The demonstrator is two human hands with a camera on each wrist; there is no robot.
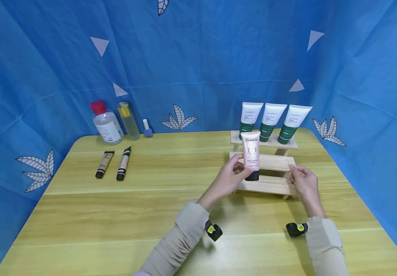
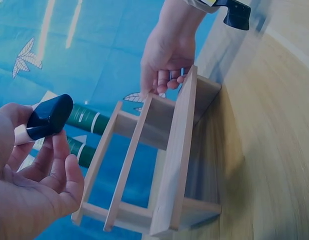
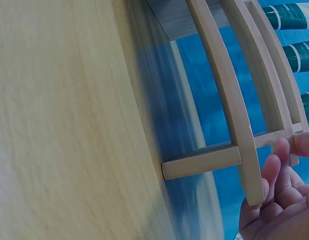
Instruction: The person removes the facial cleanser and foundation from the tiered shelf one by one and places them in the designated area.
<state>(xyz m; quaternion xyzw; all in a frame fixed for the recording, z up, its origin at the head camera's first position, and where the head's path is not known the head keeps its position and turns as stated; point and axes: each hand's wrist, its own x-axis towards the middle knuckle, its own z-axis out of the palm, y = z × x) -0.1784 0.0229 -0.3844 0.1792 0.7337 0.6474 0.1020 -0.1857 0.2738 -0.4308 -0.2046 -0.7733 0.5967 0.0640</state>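
Note:
My left hand [image 1: 237, 169] holds a pink tube [image 1: 251, 155] upright, its black cap [image 2: 49, 117] pointing down, just in front of the middle step of a stepped wooden rack [image 1: 271, 163]. Three white-and-green tubes [image 1: 269, 120] stand cap-down along the rack's top step. My right hand [image 1: 296, 175] grips the right end of the rack, fingers curled round its side piece [image 2: 192, 95]. In the right wrist view the fingertips [image 3: 277, 165] touch the end of a rail [image 3: 229, 95].
At the back left of the wooden table [image 1: 150, 214] stand a red-capped clear bottle [image 1: 106, 123], a slim gold-capped bottle [image 1: 128, 120] and a small blue bottle [image 1: 146, 129]. Two dark-capped tubes [image 1: 114, 164] lie in front. Blue cloth [image 1: 198, 57] surrounds the table.

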